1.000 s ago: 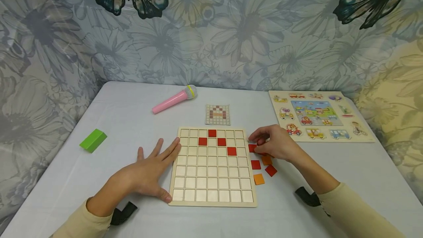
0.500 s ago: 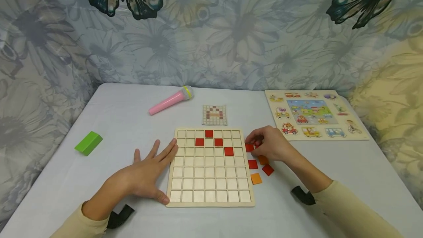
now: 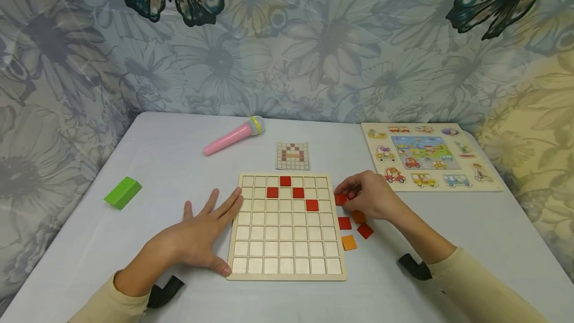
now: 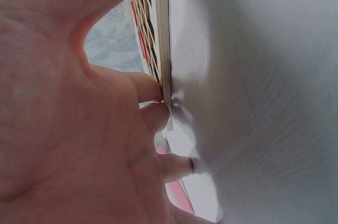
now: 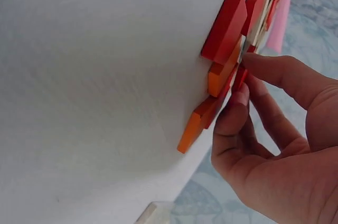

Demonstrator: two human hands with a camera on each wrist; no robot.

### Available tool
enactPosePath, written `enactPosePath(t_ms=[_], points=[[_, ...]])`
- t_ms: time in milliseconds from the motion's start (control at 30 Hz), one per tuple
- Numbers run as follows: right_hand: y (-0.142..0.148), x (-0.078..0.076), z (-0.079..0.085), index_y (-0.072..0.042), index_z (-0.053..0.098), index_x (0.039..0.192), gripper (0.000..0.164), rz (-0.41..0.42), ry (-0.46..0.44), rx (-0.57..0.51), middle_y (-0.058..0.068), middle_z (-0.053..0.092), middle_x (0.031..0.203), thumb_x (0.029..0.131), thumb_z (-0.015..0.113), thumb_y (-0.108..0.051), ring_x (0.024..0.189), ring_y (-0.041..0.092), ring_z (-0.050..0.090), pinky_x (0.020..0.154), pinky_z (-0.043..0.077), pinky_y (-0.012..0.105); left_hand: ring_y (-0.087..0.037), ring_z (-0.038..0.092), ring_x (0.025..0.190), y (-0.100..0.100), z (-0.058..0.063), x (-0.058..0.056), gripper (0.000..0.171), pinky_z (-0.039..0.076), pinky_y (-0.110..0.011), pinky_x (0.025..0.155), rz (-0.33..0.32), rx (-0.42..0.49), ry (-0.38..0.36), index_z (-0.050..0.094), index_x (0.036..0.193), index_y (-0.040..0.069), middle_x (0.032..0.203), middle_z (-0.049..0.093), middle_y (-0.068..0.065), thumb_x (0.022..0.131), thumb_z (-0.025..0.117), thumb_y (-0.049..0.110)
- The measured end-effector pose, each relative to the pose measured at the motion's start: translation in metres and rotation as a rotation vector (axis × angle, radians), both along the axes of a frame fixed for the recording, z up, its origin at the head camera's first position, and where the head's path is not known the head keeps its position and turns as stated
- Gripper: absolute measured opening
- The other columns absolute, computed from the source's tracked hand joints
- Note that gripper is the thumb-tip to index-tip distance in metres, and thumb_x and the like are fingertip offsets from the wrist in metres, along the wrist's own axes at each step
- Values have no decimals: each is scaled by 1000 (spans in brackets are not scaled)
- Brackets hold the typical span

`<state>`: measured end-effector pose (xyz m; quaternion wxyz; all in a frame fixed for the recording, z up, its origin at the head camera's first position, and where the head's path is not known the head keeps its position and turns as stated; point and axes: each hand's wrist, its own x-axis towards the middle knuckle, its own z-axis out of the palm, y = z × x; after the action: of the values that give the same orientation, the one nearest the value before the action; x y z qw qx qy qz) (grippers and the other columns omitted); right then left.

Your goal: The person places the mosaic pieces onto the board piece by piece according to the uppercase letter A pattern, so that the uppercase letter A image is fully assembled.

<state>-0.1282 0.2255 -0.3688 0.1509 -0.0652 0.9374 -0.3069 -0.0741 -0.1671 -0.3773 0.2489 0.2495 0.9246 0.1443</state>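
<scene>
A pale wooden grid board [image 3: 285,233] lies in the middle of the table, with several red tiles [image 3: 312,205] set in its upper cells. My left hand [image 3: 202,238] is spread along the board's left edge, fingers straight, fingertips and thumb touching the frame. Just off the board's right edge, my right hand [image 3: 369,196] pinches a red tile [image 5: 239,78] between thumb and fingers. Around and below that hand lie loose tiles: a red tile [image 3: 344,223], another red tile [image 3: 365,231], an orange tile [image 3: 349,242] and a darker orange tile [image 3: 358,217]. The hand partly hides others.
A small pattern card [image 3: 293,156] lies behind the board. Farther back is a pink toy microphone [image 3: 233,137]. A green block [image 3: 123,193] sits at the left, and a picture puzzle board [image 3: 430,158] at the back right. Black straps [image 3: 414,267] show at both wrists.
The view shifts slightly. Both hands stay nearly in place; the red tile at my right fingertips has risen a little. The tiles in the board are unchanged.
</scene>
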Motion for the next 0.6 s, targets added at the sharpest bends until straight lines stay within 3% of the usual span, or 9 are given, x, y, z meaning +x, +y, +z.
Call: enactPosePath(t_ms=[367,600], points=[[-2,0,6,-10,82,107,25,-14,-8,-14,9,73,100,83,79,-2,89,23,62,67,53,32,-48,-6,160,0,1,0,144,0,-93,101,5,1,-10,4,169,18,177,-12,4,64,93,60],[-6,-2,8,-11,82,109,27,-8,16,-14,7,73,95,83,78,-4,86,23,59,64,53,31,-49,-5,160,0,2,0,144,1,-93,101,-6,3,-9,5,169,17,177,-12,3,64,92,61]])
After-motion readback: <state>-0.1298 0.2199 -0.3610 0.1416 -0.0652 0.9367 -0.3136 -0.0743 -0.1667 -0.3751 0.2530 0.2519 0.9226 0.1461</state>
